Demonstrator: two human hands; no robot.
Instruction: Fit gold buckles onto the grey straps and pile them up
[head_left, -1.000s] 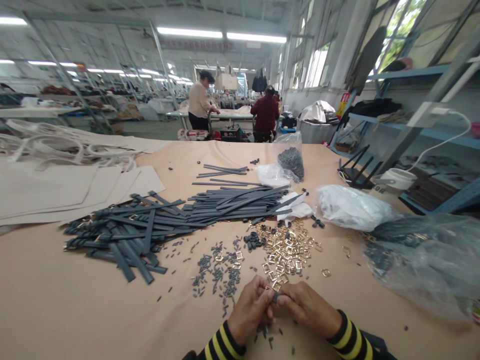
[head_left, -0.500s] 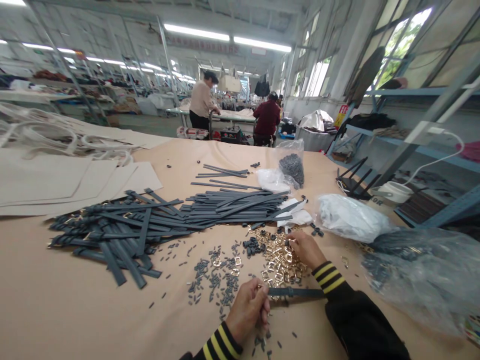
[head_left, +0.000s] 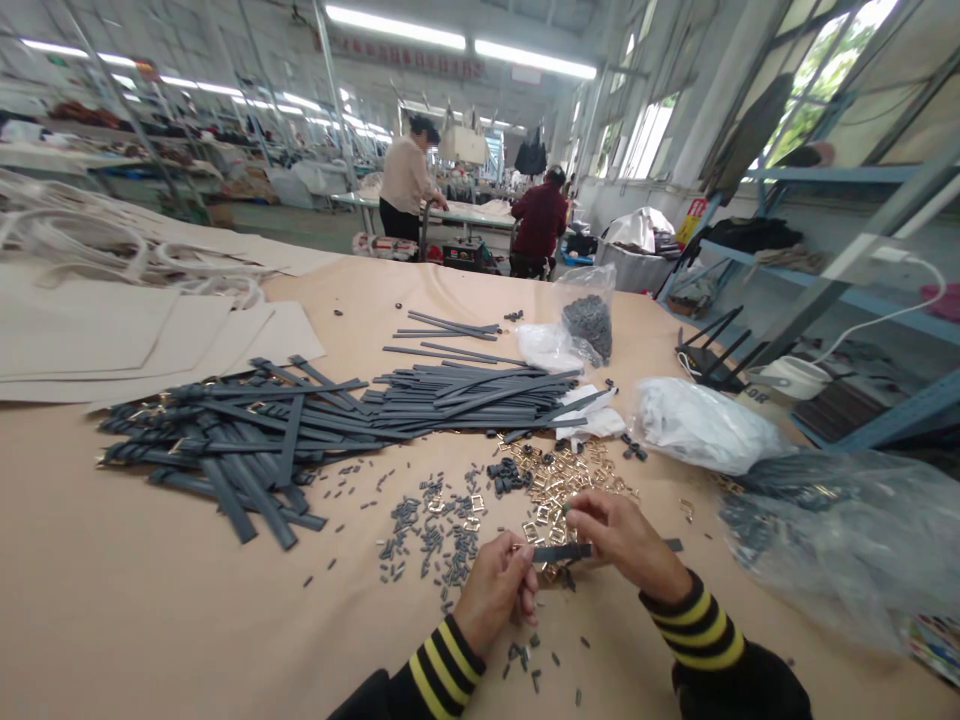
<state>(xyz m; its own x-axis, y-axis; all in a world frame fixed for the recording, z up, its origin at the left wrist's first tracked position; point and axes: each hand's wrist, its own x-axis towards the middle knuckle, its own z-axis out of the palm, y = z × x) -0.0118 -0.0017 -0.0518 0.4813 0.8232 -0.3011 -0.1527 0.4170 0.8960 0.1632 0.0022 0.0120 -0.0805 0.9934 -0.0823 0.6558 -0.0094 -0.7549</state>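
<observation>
My left hand (head_left: 496,582) is closed on one end of a dark grey strap (head_left: 555,554), thumb on top. The strap lies level and passes behind my right hand (head_left: 628,540), its far tip showing beyond. A dark band sits around it between my hands. Held above the strap, my right hand pinches a small dark piece (head_left: 568,508) that looks like a strap loop, mostly hidden by the fingertips. Just behind lies a heap of gold buckles (head_left: 559,480), with dark loops (head_left: 508,474) to its left. Small grey pieces (head_left: 431,540) are scattered left of my hands.
Bare straps (head_left: 480,395) are stacked across the middle, beside a pile of buckled straps (head_left: 225,430). Pale panels (head_left: 90,330) lie far left. Plastic bags (head_left: 705,425) and a router (head_left: 716,355) stand right. Two people (head_left: 405,185) are beyond the table.
My right hand has come from the buckle heap toward me, over the strap, with the small dark piece in its fingers. My left hand still holds the strap end. The view has tilted slightly.
</observation>
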